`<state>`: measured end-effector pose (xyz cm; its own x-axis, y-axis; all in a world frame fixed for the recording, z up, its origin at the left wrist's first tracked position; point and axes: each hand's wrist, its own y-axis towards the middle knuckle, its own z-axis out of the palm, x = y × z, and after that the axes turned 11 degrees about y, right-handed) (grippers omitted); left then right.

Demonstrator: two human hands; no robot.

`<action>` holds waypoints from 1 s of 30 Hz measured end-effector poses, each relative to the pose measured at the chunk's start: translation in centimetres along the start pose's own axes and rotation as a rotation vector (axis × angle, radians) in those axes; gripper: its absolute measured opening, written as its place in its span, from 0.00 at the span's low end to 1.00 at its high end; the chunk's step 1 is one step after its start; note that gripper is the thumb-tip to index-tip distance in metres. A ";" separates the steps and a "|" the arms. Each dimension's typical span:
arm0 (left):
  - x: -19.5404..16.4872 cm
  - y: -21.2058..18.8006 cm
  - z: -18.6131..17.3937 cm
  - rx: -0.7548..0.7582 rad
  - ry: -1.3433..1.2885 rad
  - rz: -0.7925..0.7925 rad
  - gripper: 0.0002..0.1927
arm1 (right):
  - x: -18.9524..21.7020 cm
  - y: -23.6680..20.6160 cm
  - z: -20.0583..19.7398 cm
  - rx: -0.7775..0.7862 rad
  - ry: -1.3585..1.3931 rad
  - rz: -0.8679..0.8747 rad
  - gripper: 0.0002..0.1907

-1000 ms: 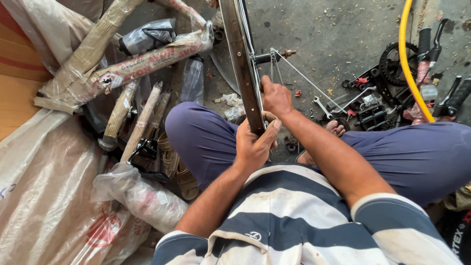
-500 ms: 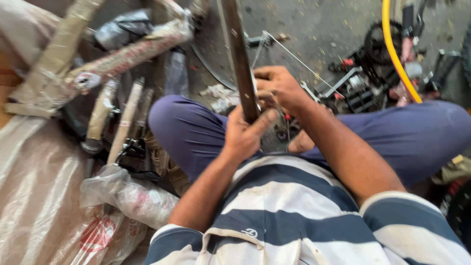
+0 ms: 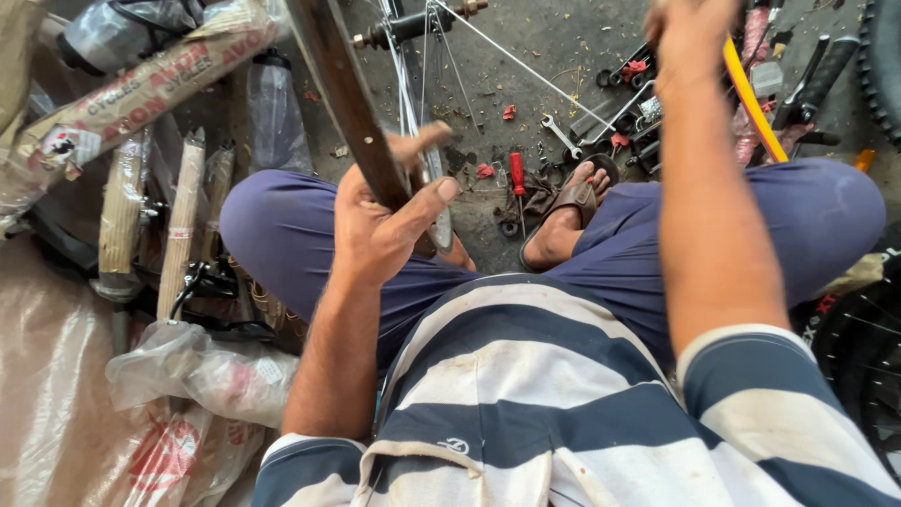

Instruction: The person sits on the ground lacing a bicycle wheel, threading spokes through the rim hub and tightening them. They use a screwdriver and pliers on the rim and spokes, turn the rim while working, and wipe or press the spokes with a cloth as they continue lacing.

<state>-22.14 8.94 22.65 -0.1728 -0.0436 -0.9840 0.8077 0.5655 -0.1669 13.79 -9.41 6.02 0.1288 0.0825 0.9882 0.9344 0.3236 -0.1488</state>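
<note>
A bicycle wheel stands upright between my crossed legs, its dark rim (image 3: 338, 84) running from the top down to my lap. Thin spokes (image 3: 526, 66) lead to the hub axle (image 3: 413, 23). My left hand (image 3: 380, 221) grips the rim from the left, with thumb and fingers wrapped around it. My right hand (image 3: 690, 33) is lifted off the wheel at the top edge, over the tools and beside a yellow hose (image 3: 751, 99). It is blurred and partly cut off, so anything in it is hidden.
A red-handled screwdriver (image 3: 517, 178), a wrench (image 3: 561, 136) and small parts lie on the concrete ahead of my sandalled foot (image 3: 568, 211). Paper-wrapped bicycle parts (image 3: 141, 89) and plastic bags (image 3: 206, 371) crowd the left. A knobbly tyre (image 3: 863, 329) lies at the right.
My right hand has let go of the rim and risen up and to the right, over the tools. My left hand has stayed on the rim.
</note>
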 end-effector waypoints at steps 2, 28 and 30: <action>0.0 0.7 0.1 -0.038 -0.013 0.024 0.18 | -4.7 -0.3 0.2 0.015 -0.495 0.091 0.07; -0.8 5.3 2.5 -0.144 0.024 0.320 0.35 | -10.1 -5.6 9.7 0.680 -1.332 0.085 0.18; -1.5 4.6 2.7 -0.199 0.077 0.390 0.34 | -9.6 -5.5 9.2 0.706 -1.316 0.097 0.15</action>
<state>-16.61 9.35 23.20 0.0763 0.2617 -0.9621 0.6974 0.6756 0.2391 4.38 -3.25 -2.94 -0.5626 0.7733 0.2926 0.5421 0.6122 -0.5757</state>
